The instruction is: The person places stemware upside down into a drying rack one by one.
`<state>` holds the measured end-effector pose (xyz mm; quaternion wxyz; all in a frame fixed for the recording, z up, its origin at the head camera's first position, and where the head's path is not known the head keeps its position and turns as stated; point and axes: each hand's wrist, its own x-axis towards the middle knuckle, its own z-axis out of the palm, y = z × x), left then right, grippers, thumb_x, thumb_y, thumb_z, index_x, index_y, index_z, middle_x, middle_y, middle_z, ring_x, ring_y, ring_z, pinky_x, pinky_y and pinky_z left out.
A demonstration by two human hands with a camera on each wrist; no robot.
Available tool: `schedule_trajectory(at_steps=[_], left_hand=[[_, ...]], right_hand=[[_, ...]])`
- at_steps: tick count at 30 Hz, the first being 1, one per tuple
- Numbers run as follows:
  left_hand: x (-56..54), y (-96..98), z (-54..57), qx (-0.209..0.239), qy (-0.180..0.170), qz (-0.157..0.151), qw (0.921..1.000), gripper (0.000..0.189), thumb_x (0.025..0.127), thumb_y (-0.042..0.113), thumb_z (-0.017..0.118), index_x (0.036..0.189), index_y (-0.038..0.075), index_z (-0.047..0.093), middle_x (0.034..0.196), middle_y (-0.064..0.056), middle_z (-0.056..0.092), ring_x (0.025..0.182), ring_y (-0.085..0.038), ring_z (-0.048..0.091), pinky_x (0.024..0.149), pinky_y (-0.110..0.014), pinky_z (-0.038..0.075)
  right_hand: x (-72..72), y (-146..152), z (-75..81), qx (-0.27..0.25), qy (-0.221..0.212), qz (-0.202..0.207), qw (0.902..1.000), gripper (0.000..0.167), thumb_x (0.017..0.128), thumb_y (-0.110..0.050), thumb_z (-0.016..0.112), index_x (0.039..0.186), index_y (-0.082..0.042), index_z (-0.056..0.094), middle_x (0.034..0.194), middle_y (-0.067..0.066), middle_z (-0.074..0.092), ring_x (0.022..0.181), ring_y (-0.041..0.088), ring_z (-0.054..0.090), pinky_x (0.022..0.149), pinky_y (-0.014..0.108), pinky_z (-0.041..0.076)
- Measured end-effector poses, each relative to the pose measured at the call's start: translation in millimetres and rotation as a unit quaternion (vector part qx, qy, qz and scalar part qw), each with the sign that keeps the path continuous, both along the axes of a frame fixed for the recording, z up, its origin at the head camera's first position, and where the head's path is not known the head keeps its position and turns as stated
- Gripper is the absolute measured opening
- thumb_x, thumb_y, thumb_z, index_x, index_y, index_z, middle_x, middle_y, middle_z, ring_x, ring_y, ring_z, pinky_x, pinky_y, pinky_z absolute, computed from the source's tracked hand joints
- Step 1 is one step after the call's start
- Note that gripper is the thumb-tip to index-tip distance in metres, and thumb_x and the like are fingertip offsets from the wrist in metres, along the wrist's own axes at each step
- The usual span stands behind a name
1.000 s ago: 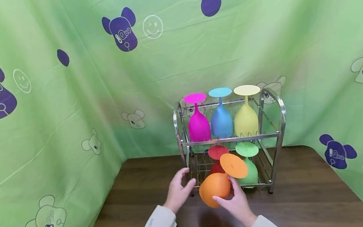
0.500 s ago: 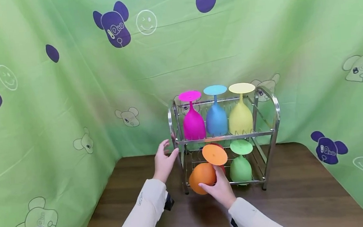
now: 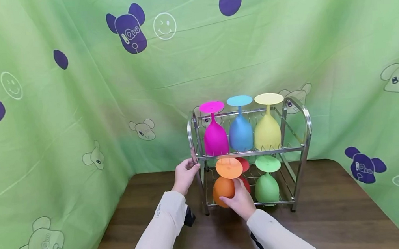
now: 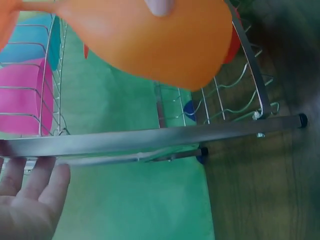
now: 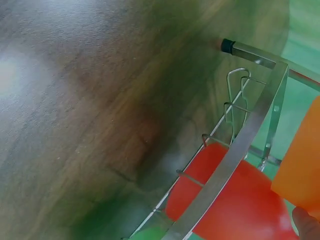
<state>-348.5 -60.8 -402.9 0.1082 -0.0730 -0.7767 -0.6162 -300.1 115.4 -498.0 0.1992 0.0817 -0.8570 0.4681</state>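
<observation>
My right hand (image 3: 241, 203) holds an orange wine goblet (image 3: 223, 190), foot up and slightly tilted, at the front left of the rack's lower tier. Its fingers and thumb are round the bowl near the stem. My left hand (image 3: 186, 176) grips the left post of the metal two-tier rack (image 3: 250, 153); in the left wrist view its fingers (image 4: 42, 182) lie against that post. Behind the orange goblet stands a red goblet (image 3: 243, 164), partly hidden. To its right a green goblet (image 3: 266, 188) stands upside down on the lower tier.
Upside down on the upper tier stand a magenta goblet (image 3: 216, 139), a blue goblet (image 3: 241, 134) and a yellow goblet (image 3: 267, 133). The rack stands on a dark wooden table (image 3: 335, 215). Green patterned cloth (image 3: 194, 61) hangs behind and at the sides.
The orange goblet has gone forward and left, from in front of the rack to its lower tier, and is more upright. My left hand has come to the rack's left post.
</observation>
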Motion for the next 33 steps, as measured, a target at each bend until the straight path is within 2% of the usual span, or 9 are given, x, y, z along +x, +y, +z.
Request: schedule_trajectory(at_steps=[4, 6, 12, 13, 14, 19, 23, 27, 33], left_hand=[[-1.0, -1.0, -1.8, 0.007, 0.003, -0.010, 0.9999, 0.023, 0.085, -0.001, 0.065, 0.105, -0.013, 0.062, 0.096, -0.023, 0.068, 0.093, -0.031, 0.063, 0.081, -0.034, 0.050], [1.1, -0.4, 0.1, -0.003, 0.007, -0.012, 0.9999, 0.021, 0.085, -0.003, 0.065, 0.102, -0.015, 0.061, 0.095, -0.025, 0.068, 0.092, -0.033, 0.063, 0.079, -0.035, 0.050], [1.4, 3.2, -7.6, -0.041, 0.044, -0.020, 0.9980, 0.011, 0.084, -0.005, 0.066, 0.093, -0.010, 0.062, 0.091, -0.022, 0.069, 0.085, -0.032, 0.066, 0.074, -0.033, 0.054], [-1.7, 3.2, -12.0, -0.045, 0.048, -0.021, 0.9976, 0.010, 0.084, -0.003, 0.067, 0.092, -0.008, 0.062, 0.091, -0.020, 0.069, 0.085, -0.030, 0.067, 0.074, -0.032, 0.054], [-1.1, 3.6, -11.5, -0.051, 0.049, -0.021, 0.9973, 0.009, 0.084, -0.003, 0.067, 0.091, -0.008, 0.062, 0.091, -0.021, 0.069, 0.085, -0.033, 0.067, 0.074, -0.034, 0.054], [-0.4, 4.0, -10.6, -0.062, 0.057, -0.028, 0.9960, 0.006, 0.084, -0.004, 0.066, 0.086, -0.006, 0.061, 0.089, -0.020, 0.069, 0.082, -0.031, 0.067, 0.071, -0.031, 0.054], [1.6, 4.9, -9.6, -0.075, 0.068, -0.029, 0.9944, 0.006, 0.083, -0.006, 0.066, 0.085, -0.005, 0.061, 0.088, -0.020, 0.069, 0.080, -0.030, 0.067, 0.069, -0.030, 0.054], [3.6, 6.7, -10.9, -0.089, 0.074, -0.036, 0.9926, 0.006, 0.084, -0.006, 0.066, 0.084, -0.004, 0.060, 0.087, -0.018, 0.069, 0.081, -0.027, 0.066, 0.069, -0.030, 0.054], [6.2, 10.1, -12.6, -0.084, 0.061, -0.039, 0.9939, 0.005, 0.085, -0.005, 0.066, 0.087, -0.003, 0.061, 0.090, -0.017, 0.070, 0.086, -0.028, 0.066, 0.075, -0.032, 0.055]], right_hand=[[-7.9, -6, -0.2, 0.003, -0.002, 0.012, 0.9999, 0.075, 0.070, -0.007, 0.084, 0.131, 0.002, 0.042, 0.120, 0.023, 0.050, 0.106, 0.039, 0.053, 0.090, 0.055, 0.047], [-11.8, -8, -1.1, 0.000, -0.001, 0.014, 0.9999, 0.075, 0.069, -0.005, 0.084, 0.131, 0.002, 0.042, 0.120, 0.022, 0.051, 0.107, 0.039, 0.053, 0.090, 0.055, 0.047], [-18.7, -9, -5.3, -0.002, -0.006, 0.007, 1.0000, 0.073, 0.069, -0.002, 0.083, 0.129, 0.003, 0.042, 0.119, 0.022, 0.051, 0.107, 0.039, 0.053, 0.091, 0.056, 0.047], [-19.0, -8, -6.0, 0.001, -0.006, 0.006, 1.0000, 0.073, 0.069, -0.001, 0.083, 0.129, 0.003, 0.042, 0.118, 0.022, 0.051, 0.107, 0.040, 0.053, 0.091, 0.056, 0.047], [-19.0, -8, -6.9, 0.007, -0.004, 0.003, 1.0000, 0.072, 0.069, -0.001, 0.082, 0.128, 0.004, 0.042, 0.117, 0.023, 0.052, 0.106, 0.040, 0.053, 0.091, 0.056, 0.047], [-19.7, -9, -11.6, 0.052, 0.000, -0.031, 0.9981, 0.055, 0.075, 0.000, 0.075, 0.121, 0.009, 0.047, 0.109, 0.025, 0.057, 0.098, 0.042, 0.058, 0.088, 0.055, 0.048], [-23.6, -12, -12.7, 0.086, -0.032, -0.038, 0.9951, 0.049, 0.080, -0.010, 0.074, 0.122, 0.006, 0.052, 0.111, 0.023, 0.059, 0.101, 0.041, 0.057, 0.087, 0.056, 0.048], [-26.2, -17, -13.4, 0.075, -0.073, -0.027, 0.9942, 0.054, 0.084, -0.020, 0.073, 0.130, 0.001, 0.052, 0.122, 0.024, 0.056, 0.109, 0.043, 0.053, 0.090, 0.058, 0.046], [-22.0, -18, -16.4, 0.049, -0.107, -0.032, 0.9925, 0.055, 0.084, -0.012, 0.072, 0.132, 0.005, 0.050, 0.122, 0.027, 0.055, 0.109, 0.043, 0.055, 0.089, 0.055, 0.048]])
